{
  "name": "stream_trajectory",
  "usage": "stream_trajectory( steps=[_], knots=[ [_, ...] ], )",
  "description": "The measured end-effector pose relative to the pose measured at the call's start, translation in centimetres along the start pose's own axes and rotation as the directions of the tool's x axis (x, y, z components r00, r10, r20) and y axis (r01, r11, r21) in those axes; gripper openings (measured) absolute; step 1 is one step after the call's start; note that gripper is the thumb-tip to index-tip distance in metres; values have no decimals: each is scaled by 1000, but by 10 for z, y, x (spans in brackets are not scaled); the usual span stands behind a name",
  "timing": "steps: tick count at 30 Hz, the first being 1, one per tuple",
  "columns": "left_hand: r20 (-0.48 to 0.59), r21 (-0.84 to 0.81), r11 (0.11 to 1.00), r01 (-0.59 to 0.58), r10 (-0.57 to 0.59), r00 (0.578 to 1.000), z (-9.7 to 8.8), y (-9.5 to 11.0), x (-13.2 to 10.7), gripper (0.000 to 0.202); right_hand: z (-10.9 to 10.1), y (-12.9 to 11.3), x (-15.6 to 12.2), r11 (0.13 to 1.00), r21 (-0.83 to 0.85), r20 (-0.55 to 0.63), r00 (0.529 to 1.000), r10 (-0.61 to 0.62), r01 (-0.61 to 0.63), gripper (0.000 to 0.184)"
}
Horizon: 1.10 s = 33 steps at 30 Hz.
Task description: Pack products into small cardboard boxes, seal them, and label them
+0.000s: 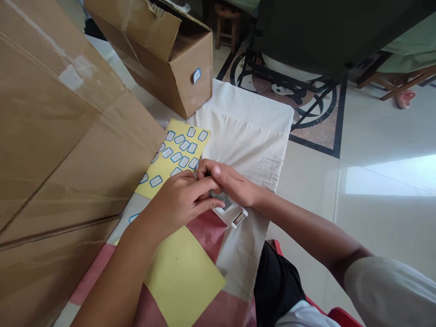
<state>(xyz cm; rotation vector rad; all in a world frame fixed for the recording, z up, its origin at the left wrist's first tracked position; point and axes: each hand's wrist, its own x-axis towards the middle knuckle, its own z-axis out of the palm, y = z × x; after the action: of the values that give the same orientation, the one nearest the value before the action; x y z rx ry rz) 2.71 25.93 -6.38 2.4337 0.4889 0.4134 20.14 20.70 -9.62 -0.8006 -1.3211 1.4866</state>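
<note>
My left hand (185,193) and my right hand (230,179) meet above the cloth-covered table, fingers bent and touching. Partly under them is a small grey-green piece (220,198); the fingers hide most of it, and its kind cannot be made out. Just below the hands, a white plastic piece with a slot-like opening (239,218) sticks out. Beyond my left hand lies a yellow sheet (145,188) with several small blue-edged white labels (156,181) on it. A plain yellow sheet (185,274) lies below my left wrist.
A large taped cardboard box (68,136) takes up the left side. Behind it stands an open cardboard box (190,59) with one blue-edged label on its end. The white cloth (252,113) hangs to the table's right edge. A wooden stool (227,22) stands on the floor beyond.
</note>
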Motion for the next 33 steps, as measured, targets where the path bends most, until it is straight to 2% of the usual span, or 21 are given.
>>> stream_trajectory(
  steps=[8, 16, 21, 27, 33],
  knots=[
    [2, -24, 1000, 4, -4, 1000, -2, -1, 0, 19, 0, -1, 1, 1000, 20, -7, 1000, 19, -19, 45],
    [43, 47, 999, -21, 19, 999, -5, 3, 0, 30, -1, 1, 2, 999, -18, -16, 999, -32, 32, 47],
    [20, -5, 1000, 1, -1, 1000, -3, 3, -1, 26, -1, 2, 2, 999, -24, -14, 999, -37, 36, 46],
    [-22, -11, 1000, -27, 26, 999, -2, 2, -3, 25, -1, 3, 2, 1000, -9, -19, 1000, -1, 1, 45],
    [7, -9, 1000, -6, 6, 1000, -2, 6, -3, 27, 0, 1, 1, 1000, 12, -25, 1000, -11, 11, 43]
  ],
)
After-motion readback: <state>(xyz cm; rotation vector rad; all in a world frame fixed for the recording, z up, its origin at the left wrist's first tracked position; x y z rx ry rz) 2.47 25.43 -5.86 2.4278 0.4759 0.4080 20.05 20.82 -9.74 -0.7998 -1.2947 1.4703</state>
